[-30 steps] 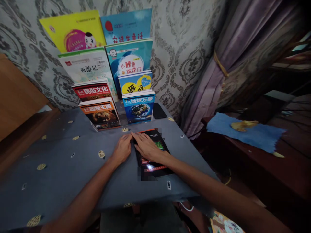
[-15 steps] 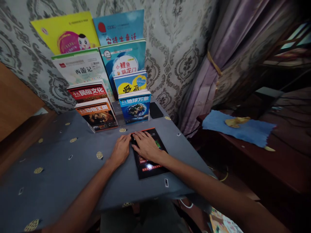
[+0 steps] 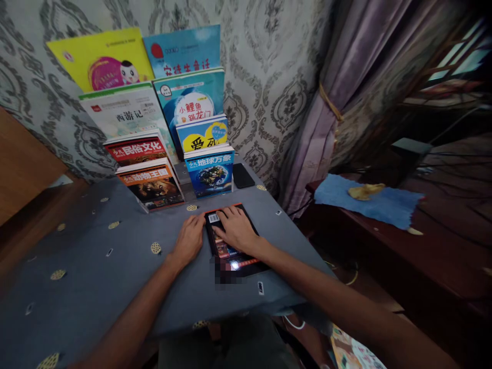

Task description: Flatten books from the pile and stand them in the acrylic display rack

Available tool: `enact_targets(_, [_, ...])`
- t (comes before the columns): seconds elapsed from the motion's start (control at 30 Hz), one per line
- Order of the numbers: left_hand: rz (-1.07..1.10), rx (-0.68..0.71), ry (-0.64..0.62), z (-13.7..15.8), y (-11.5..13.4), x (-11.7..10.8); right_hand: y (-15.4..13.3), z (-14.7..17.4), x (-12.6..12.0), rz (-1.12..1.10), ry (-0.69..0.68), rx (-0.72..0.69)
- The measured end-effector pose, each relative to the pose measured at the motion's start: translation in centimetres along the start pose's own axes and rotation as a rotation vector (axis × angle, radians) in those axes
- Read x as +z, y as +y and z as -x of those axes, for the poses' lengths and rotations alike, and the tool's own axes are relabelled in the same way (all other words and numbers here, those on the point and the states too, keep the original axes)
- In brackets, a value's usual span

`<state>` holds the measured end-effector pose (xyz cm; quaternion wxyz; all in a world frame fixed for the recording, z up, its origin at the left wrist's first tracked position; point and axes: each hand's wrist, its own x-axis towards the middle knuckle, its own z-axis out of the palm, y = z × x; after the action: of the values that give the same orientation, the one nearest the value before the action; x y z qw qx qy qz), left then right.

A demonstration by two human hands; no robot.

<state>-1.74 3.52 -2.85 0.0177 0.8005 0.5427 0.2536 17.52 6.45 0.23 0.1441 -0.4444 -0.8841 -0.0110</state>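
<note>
A black book (image 3: pixel 229 251) with an orange top edge lies closed on the table, a barcode showing at its upper left corner. My right hand (image 3: pixel 237 230) rests flat across the upper part of its cover, fingers spread, and hides some of the print. Beside the book's left edge, my left hand (image 3: pixel 189 237) lies palm down on the cloth. Its fingers are stretched forward, with the tips at the book's upper left corner. Neither hand grips anything. A pixelated patch blurs the book's lower left corner.
Several books stand upright in tiers behind, including an orange-topped lion book (image 3: pixel 151 189) and a blue earth book (image 3: pixel 211 175). A black phone (image 3: pixel 243 176) lies to their right. The grey tablecloth (image 3: pixel 126 277) covers the table. A blue cloth (image 3: pixel 334 195) is on a reddish-brown surface at right.
My right hand has slid slightly right across the cover, uncovering the barcode. My left hand stays by the book's left edge. The camera view has shifted a little.
</note>
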Motion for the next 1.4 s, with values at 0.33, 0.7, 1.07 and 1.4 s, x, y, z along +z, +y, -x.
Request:
enact_targets(0.33, [0.008, -0.009, 0.008, 0.1, 0.1, 0.0, 4.5, 1.5, 1.2, -0.037, 0.079, 0.089])
enact_targets(0.7, [-0.226, 0.084, -0.043, -2.4, 1.8, -1.0, 10.4, -0.5, 2.5, -0.713, 0.161, 0.098])
enact_targets(1.07, [0.067, 0.287, -0.194, -7.9, 3.1, 3.2, 11.3, -1.0, 3.8, -0.933, 0.282, 0.189])
enact_targets(1.4, [0.092, 0.284, -0.174, -8.9, 3.1, 4.1, 11.0, -0.5, 3.2, -0.885, 0.276, 0.23])
